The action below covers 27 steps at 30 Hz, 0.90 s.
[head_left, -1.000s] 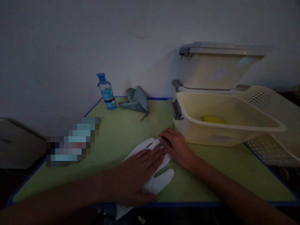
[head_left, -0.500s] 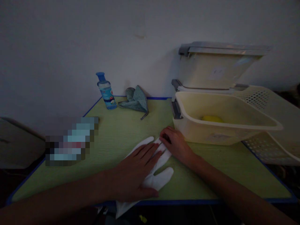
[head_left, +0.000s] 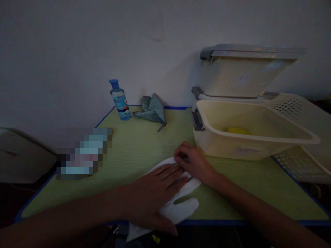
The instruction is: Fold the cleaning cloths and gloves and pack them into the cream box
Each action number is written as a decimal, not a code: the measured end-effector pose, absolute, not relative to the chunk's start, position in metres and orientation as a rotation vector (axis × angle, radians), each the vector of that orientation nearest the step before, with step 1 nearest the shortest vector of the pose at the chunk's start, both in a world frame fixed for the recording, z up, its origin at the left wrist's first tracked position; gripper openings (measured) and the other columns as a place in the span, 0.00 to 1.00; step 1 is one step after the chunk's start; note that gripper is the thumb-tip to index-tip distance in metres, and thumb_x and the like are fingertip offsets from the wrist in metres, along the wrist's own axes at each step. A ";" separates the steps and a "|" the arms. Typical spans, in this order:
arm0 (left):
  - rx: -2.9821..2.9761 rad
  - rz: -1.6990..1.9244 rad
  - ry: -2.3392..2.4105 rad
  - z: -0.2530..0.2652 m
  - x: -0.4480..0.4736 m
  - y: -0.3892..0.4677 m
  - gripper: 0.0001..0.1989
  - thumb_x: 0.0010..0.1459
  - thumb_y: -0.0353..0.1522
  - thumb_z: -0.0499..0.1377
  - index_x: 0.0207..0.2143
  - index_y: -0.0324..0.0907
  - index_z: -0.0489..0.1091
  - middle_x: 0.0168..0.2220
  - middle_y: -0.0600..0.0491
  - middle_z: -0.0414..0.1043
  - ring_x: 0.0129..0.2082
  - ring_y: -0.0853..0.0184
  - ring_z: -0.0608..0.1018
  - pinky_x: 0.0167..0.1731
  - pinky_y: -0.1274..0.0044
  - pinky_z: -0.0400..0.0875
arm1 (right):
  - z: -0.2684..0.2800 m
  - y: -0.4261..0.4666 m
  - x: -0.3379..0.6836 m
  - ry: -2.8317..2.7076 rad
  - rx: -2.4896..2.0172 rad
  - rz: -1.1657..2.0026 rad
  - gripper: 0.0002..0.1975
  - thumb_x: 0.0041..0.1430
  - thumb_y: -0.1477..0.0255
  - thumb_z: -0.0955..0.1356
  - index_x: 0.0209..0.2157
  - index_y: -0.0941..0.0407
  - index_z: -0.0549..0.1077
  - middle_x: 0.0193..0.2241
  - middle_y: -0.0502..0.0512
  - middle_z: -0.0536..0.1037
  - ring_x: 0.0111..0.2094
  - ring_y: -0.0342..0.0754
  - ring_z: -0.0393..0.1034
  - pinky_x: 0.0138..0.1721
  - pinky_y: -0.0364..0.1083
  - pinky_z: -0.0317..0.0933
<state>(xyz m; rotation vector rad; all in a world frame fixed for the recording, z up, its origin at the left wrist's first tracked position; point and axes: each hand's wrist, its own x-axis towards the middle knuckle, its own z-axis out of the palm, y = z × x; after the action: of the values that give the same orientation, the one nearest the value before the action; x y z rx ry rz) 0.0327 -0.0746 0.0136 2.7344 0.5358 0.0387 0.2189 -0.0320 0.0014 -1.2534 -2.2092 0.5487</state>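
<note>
A white glove lies at the front edge of the green table, its thumb pointing right and its cuff hanging over the edge. My left hand rests flat on top of it, fingers stretched out and thumb spread toward me. At the far end of the glove, my right hand pinches a fingertip of it between thumb and bent fingers. Both hands touch the glove and hide much of its middle and some of its fingers.
Behind stand a blue bottle and a folded blue-grey patterned cloth piece with a loop. An open-lidded cream box at right holds something yellow. A perforated basket sits beside it. A blurred-out object lies left on the table.
My right hand's pinch has shifted toward the left fingers of the glove. The glove's fingers have turned slightly toward me and to the right under my left hand.
</note>
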 end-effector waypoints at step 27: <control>2.875 0.107 1.038 0.008 0.022 -0.049 0.34 0.61 0.48 0.37 0.62 0.35 0.37 0.64 0.43 0.33 0.64 0.63 0.40 0.61 0.70 0.39 | 0.006 -0.039 0.226 -2.148 -0.864 0.026 0.06 0.57 0.82 0.60 0.34 0.58 0.64 0.28 0.55 0.69 0.31 0.46 0.65 0.32 0.45 0.63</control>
<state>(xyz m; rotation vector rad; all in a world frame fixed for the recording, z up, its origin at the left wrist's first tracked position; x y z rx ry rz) 0.0221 -0.0492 0.0078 2.8752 1.0382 0.1071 0.2255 -0.0391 0.0062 -0.8635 -2.1479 0.0262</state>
